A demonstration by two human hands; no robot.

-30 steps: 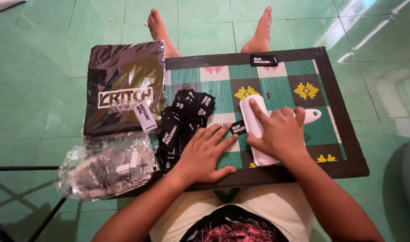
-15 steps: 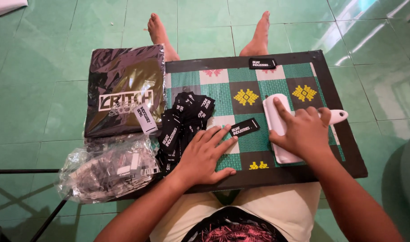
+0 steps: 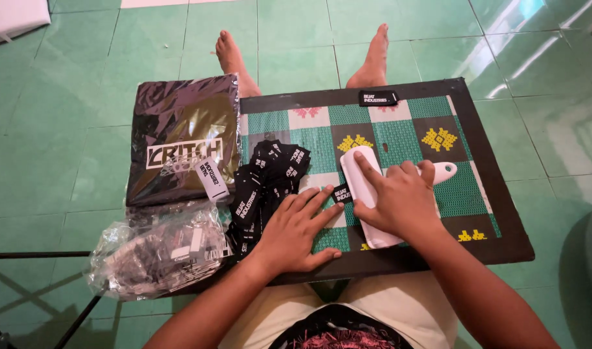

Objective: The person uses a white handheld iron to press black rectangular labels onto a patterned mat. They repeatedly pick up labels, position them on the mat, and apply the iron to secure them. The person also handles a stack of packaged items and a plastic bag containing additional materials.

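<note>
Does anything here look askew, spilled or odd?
Nothing damaged. The black labels lie in a loose, fanned heap left of the left hand, and one stray label sits alone at the board's far edge. The right hand presses a white tool.

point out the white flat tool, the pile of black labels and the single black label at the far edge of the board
white flat tool [image 3: 358,169], head view, on its bare upper end above the right hand
pile of black labels [image 3: 270,171], head view, on the middle of the heap
single black label [image 3: 378,98], head view, on its centre
</note>
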